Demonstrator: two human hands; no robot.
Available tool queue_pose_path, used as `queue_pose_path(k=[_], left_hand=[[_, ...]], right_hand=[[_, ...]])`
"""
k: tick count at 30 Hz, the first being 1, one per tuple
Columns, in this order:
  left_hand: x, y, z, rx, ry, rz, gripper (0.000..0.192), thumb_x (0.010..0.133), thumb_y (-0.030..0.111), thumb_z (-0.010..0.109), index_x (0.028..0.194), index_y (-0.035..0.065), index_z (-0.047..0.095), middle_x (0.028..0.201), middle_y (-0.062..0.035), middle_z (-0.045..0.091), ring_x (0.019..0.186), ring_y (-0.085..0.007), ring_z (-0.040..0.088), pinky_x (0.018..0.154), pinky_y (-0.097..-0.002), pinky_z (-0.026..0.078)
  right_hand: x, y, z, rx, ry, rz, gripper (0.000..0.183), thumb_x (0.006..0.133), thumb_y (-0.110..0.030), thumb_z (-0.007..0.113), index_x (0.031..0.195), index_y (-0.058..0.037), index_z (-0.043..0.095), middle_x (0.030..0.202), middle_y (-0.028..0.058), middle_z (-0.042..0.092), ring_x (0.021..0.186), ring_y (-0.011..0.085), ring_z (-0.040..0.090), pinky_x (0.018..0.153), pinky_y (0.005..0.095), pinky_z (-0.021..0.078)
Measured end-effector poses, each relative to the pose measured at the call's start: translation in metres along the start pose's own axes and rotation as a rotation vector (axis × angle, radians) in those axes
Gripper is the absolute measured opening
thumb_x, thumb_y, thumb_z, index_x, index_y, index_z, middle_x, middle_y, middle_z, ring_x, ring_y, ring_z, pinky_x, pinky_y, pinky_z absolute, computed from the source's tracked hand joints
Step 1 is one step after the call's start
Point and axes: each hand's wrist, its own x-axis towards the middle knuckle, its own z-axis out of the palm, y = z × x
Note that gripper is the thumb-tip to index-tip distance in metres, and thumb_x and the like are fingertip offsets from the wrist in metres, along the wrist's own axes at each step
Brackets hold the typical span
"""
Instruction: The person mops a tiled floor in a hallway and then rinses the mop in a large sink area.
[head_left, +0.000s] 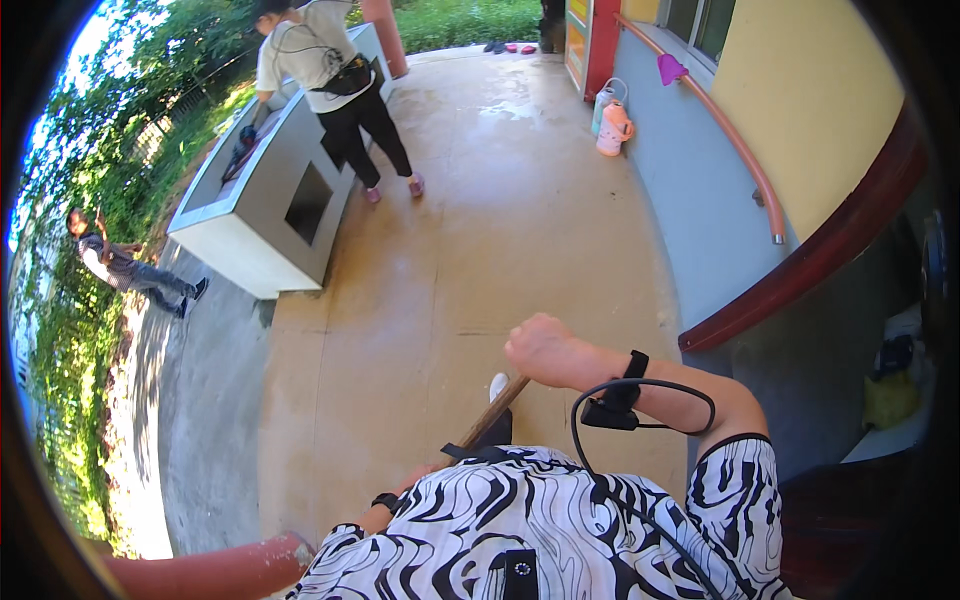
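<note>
My right hand (541, 351), closed around the upper end of a wooden pole (487, 420), is in front of my chest to the right of centre. The pole slants down to the left, passing over my dark trouser leg and a white shoe (499, 385). At the pole's lower part is my left hand (422, 474), partly hidden by my patterned shirt; its fingers are not clearly visible. The pole's far end is out of sight. A black device with a cable is strapped to my right wrist.
A person (322, 67) leans over a tiled sink trough (262, 232) at the upper left. Another person (124, 262) is on the grey path outside. Two thermos flasks (615, 131) stand by the right wall, below a handrail (731, 135). A red column (217, 566) lies lower left.
</note>
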Motion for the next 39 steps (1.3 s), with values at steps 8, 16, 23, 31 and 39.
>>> queue_pose_path(k=[8, 16, 23, 31, 39], left_hand=[[0.106, 0.172, -0.102, 0.294, -0.13, 0.065, 0.034, 0.07, 0.031, 0.071, 0.094, 0.0081, 0.065, 0.082, -0.013, 0.067, 0.072, -0.0213, 0.06, 0.066, -0.0356, 0.047], [0.17, 0.395, -0.145, 0.63, -0.071, 0.284, 0.033, 0.073, 0.033, 0.068, 0.093, 0.0072, 0.065, 0.078, -0.0128, 0.066, 0.069, -0.0241, 0.06, 0.065, -0.0355, 0.047], [0.263, 0.496, -0.185, 0.592, 0.014, 0.447, 0.035, 0.073, 0.039, 0.069, 0.084, 0.0062, 0.064, 0.078, -0.0164, 0.064, 0.071, -0.0312, 0.062, 0.065, -0.0385, 0.048], [0.346, 0.59, -0.186, 0.652, 0.027, 0.228, 0.034, 0.075, 0.037, 0.065, 0.091, 0.0078, 0.066, 0.082, -0.0183, 0.065, 0.079, -0.0338, 0.063, 0.068, -0.0412, 0.047], [0.446, 0.675, -0.232, 0.456, -0.08, 0.154, 0.033, 0.077, 0.034, 0.061, 0.097, 0.0087, 0.066, 0.093, -0.0184, 0.066, 0.086, -0.0338, 0.063, 0.073, -0.0396, 0.047]], right_hand=[[0.002, 0.146, -0.012, 0.014, 0.266, 0.25, 0.005, 0.067, -0.011, 0.058, 0.071, -0.0068, 0.057, 0.073, 0.01, 0.059, 0.073, 0.0273, 0.061, 0.065, 0.0358, 0.0482], [-0.047, 0.302, -0.041, -0.069, 0.227, 0.435, 0.005, 0.069, -0.01, 0.057, 0.069, -0.0094, 0.052, 0.071, 0.0092, 0.056, 0.068, 0.0259, 0.059, 0.06, 0.0378, 0.0473], [-0.093, 0.482, -0.054, -0.198, 0.314, 0.458, 0.009, 0.064, -0.011, 0.06, 0.063, -0.0112, 0.051, 0.068, 0.0076, 0.053, 0.066, 0.0259, 0.056, 0.06, 0.0372, 0.0439], [-0.07, 0.655, -0.02, -0.117, 0.309, 0.493, 0.014, 0.056, -0.007, 0.064, 0.062, -0.01, 0.052, 0.068, 0.0072, 0.053, 0.069, 0.027, 0.055, 0.061, 0.0383, 0.0431], [0.016, 0.817, -0.01, -0.084, 0.346, 0.478, 0.014, 0.056, -0.004, 0.064, 0.063, -0.0092, 0.052, 0.069, 0.0078, 0.053, 0.07, 0.028, 0.054, 0.063, 0.0399, 0.0422]])
